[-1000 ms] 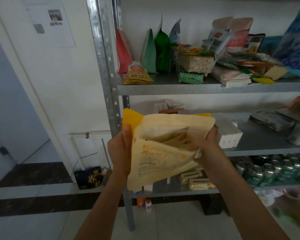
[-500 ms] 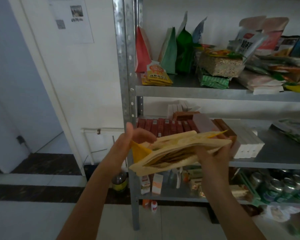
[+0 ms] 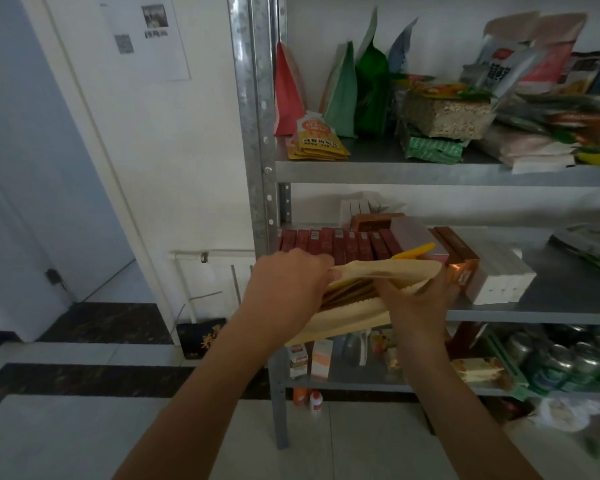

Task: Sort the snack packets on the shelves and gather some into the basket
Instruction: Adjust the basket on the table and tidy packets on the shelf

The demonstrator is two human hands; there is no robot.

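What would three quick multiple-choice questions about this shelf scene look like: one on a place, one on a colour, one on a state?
1. Where does the row of red boxes stand?
A. on the top shelf
B. on the middle shelf
C. on the floor

2. What colour is the stack of packets being held?
A. tan
B. blue
C. black

3. How is that stack held?
A. by nothing, it lies on a shelf
B. by the left hand and the right hand together
C. tucked under an arm

Answers:
1 B, the boxes line the second board, just behind the packets.
2 A, the edges show pale tan, with one yellow corner.
3 B, each hand grips one end.
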